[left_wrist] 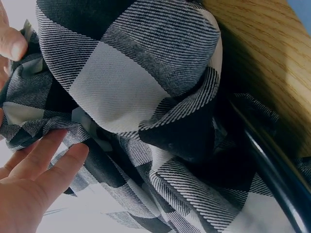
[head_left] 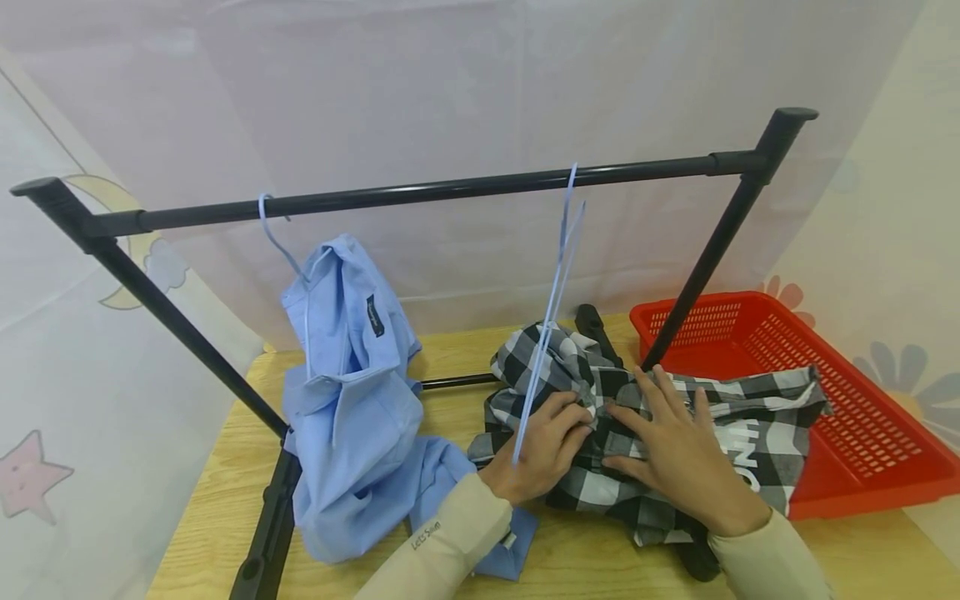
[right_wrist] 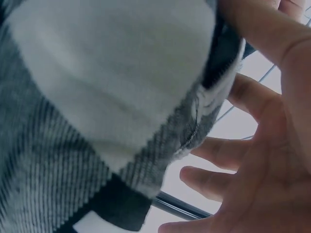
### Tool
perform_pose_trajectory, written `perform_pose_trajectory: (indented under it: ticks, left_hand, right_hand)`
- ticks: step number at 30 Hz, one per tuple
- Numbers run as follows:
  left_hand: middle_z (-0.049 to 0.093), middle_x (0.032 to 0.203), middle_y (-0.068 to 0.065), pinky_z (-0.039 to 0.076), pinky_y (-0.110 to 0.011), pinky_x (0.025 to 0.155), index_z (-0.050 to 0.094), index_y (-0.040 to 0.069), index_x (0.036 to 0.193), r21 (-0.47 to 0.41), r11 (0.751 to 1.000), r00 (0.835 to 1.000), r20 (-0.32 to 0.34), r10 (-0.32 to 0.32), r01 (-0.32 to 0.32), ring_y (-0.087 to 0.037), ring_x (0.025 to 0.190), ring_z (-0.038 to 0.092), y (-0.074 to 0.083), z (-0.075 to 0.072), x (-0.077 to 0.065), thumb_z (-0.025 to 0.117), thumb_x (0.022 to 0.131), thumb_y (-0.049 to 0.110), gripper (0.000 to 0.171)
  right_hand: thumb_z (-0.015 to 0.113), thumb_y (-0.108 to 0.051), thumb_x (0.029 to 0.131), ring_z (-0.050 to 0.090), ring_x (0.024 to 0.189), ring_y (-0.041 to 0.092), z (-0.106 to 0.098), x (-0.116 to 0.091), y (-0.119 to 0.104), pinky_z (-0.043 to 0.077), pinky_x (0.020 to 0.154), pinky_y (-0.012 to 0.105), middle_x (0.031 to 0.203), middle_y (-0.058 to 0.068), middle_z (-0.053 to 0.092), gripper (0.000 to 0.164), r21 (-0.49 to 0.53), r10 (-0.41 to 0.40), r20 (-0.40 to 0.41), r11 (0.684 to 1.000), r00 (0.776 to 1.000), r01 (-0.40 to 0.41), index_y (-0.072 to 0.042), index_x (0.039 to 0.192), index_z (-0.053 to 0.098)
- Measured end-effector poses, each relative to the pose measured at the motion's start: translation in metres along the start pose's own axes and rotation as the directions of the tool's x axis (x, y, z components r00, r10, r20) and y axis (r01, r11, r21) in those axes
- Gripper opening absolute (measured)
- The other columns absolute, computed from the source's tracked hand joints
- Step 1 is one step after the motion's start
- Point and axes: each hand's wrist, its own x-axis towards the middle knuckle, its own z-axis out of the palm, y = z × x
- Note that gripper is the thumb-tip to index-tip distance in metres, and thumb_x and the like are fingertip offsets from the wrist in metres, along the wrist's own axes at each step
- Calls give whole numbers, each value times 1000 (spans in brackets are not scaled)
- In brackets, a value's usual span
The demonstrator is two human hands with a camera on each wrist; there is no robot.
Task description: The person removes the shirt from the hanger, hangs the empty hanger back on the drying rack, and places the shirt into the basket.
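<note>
A black, white and grey checked shirt (head_left: 600, 492) lies bunched on the wooden table, its right part with white lettering lying over the basket's edge. My left hand (head_left: 543, 446) grips a fold of it with curled fingers; the left wrist view shows those fingers (left_wrist: 60, 165) at the gathered cloth. To the right, my right hand (head_left: 678, 450) has spread fingers and touches the shirt. A light blue hanger (head_left: 553, 300), seen nearly edge-on, hangs from the rail and passes in front of my left hand. The shirt's collar cannot be made out.
A black rack's rail (head_left: 420, 193) spans above the table (head_left: 202, 517). On the left, a light blue shirt (head_left: 360, 417) hangs from a blue hanger (head_left: 273, 237), its lower part resting on the table. A red basket (head_left: 862, 450) stands at right, behind the rack's post.
</note>
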Motion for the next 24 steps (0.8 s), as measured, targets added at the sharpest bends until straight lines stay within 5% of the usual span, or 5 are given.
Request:
perform_pose_trajectory:
  ticks: [8, 24]
  left_hand:
    - [57, 120, -12, 50, -19, 89, 63, 8, 107, 29, 999, 1000, -17, 14, -14, -18, 103, 62, 0, 1, -2, 60, 100, 8, 8]
    - [56, 131, -12, 48, -24, 97, 58, 6, 130, 74, 995, 997, 29, -77, 75, -20, 117, 59, -3, -2, -5, 67, 97, 16, 36]
  right_hand:
    - [88, -17, 74, 31, 139, 51, -3, 1, 2, 22, 94, 84, 146, 26, 44, 29, 7, -14, -53, 1000, 998, 14, -13, 99, 74]
    - [82, -6, 74, 30, 138, 52, -17, -5, 16, 13, 99, 83, 143, 28, 45, 27, 56, 25, -142, 998, 990, -17, -12, 98, 71]
